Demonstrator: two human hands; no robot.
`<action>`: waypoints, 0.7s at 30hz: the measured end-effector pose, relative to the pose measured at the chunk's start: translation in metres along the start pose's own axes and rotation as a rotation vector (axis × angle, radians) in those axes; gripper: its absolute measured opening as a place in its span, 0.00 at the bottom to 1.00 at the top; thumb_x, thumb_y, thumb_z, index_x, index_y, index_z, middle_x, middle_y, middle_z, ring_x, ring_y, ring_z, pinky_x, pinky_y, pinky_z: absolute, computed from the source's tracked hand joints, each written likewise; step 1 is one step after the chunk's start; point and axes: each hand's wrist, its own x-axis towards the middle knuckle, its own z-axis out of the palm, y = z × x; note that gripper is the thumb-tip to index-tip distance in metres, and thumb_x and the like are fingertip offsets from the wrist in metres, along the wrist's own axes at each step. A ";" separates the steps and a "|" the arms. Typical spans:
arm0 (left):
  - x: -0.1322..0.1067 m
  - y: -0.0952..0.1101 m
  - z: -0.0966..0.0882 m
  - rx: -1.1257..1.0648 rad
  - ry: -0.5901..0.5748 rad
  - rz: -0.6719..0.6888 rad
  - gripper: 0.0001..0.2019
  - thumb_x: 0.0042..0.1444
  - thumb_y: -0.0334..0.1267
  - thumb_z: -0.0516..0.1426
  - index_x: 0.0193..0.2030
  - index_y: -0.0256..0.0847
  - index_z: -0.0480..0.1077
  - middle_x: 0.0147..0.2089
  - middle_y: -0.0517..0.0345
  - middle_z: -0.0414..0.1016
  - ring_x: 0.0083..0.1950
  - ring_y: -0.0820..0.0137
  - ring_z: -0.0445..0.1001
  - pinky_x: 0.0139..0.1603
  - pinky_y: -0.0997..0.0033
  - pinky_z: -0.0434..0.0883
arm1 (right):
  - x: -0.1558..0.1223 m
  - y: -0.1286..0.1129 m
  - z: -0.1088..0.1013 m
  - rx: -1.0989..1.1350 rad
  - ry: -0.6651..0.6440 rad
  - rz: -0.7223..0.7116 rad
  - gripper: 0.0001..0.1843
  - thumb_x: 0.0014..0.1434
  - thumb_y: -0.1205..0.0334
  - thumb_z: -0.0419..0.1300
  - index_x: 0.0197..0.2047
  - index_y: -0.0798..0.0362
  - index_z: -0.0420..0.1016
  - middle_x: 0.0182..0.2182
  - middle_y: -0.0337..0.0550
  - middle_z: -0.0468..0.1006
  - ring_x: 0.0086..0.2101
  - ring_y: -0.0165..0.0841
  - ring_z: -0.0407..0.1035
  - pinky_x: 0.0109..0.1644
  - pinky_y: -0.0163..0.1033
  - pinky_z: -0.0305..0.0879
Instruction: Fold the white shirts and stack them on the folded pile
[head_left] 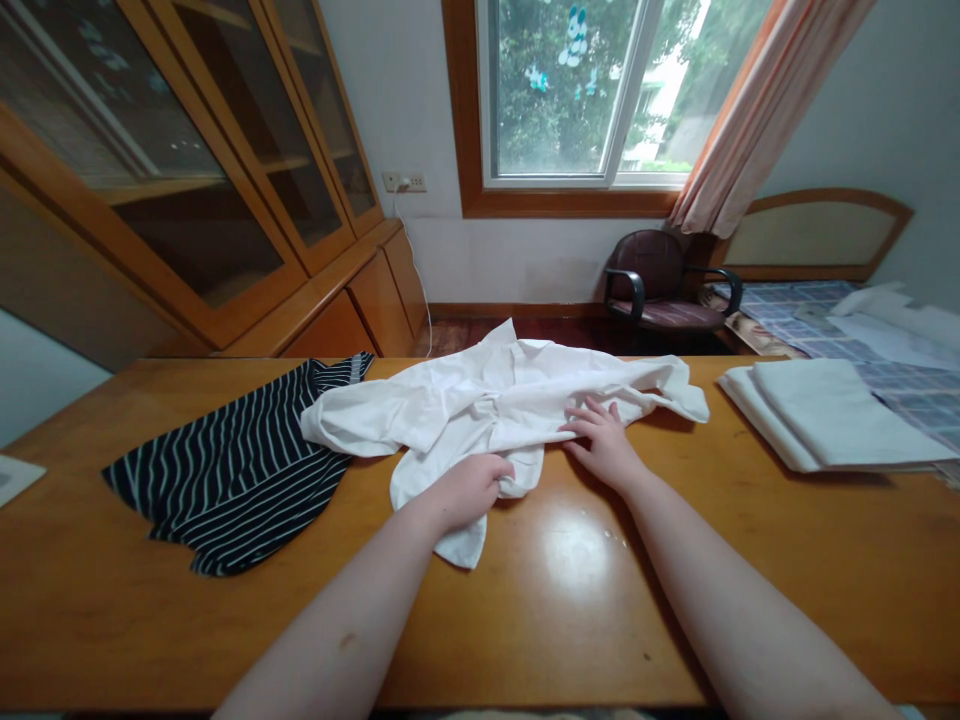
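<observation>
A crumpled white shirt point(457, 400) lies spread across the wooden table, its sleeves reaching left and right. My left hand point(472, 490) is closed on the near part of the cloth, fingers curled and partly hidden. On the shirt's right half rests my right hand point(606, 447), palm down with its fingers spread. To the left, a black-and-white striped garment point(247, 460) lies flat, partly under the shirt's left sleeve.
At the right side of the table point(570, 620) sits a folded white cloth stack point(832, 410). Beyond the far edge stand an office chair point(652, 280) and a bed point(795, 300). A glass-door cabinet point(217, 190) rises at the left; a pale flat object point(19, 478) lies at the left edge.
</observation>
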 end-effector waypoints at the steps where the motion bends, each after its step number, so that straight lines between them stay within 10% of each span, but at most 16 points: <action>1: -0.001 -0.001 -0.002 -0.011 -0.012 -0.007 0.11 0.42 0.26 0.45 0.26 0.40 0.67 0.31 0.62 0.70 0.35 0.70 0.67 0.38 0.74 0.62 | 0.000 0.003 0.003 -0.008 0.018 0.022 0.08 0.54 0.59 0.58 0.36 0.46 0.77 0.45 0.45 0.77 0.57 0.48 0.58 0.60 0.68 0.38; 10: -0.009 -0.019 -0.030 -0.216 -0.265 -0.116 0.06 0.43 0.32 0.49 0.21 0.39 0.64 0.22 0.63 0.62 0.28 0.71 0.62 0.31 0.75 0.59 | 0.001 0.009 0.000 0.019 0.200 0.251 0.16 0.61 0.56 0.49 0.37 0.52 0.77 0.33 0.48 0.78 0.36 0.41 0.69 0.41 0.46 0.64; 17: -0.012 -0.006 -0.031 0.048 -0.120 -0.195 0.18 0.48 0.53 0.55 0.39 0.42 0.71 0.35 0.59 0.73 0.35 0.66 0.70 0.35 0.72 0.63 | -0.002 -0.007 -0.006 -0.125 0.346 0.198 0.10 0.57 0.55 0.56 0.33 0.49 0.76 0.31 0.47 0.76 0.37 0.42 0.67 0.46 0.48 0.60; 21: -0.008 -0.003 -0.013 0.274 0.026 -0.147 0.22 0.42 0.52 0.61 0.44 0.45 0.71 0.42 0.55 0.74 0.43 0.59 0.72 0.41 0.68 0.66 | -0.008 -0.025 -0.009 -0.038 0.164 0.198 0.11 0.58 0.52 0.54 0.31 0.49 0.73 0.24 0.41 0.74 0.26 0.34 0.67 0.34 0.40 0.63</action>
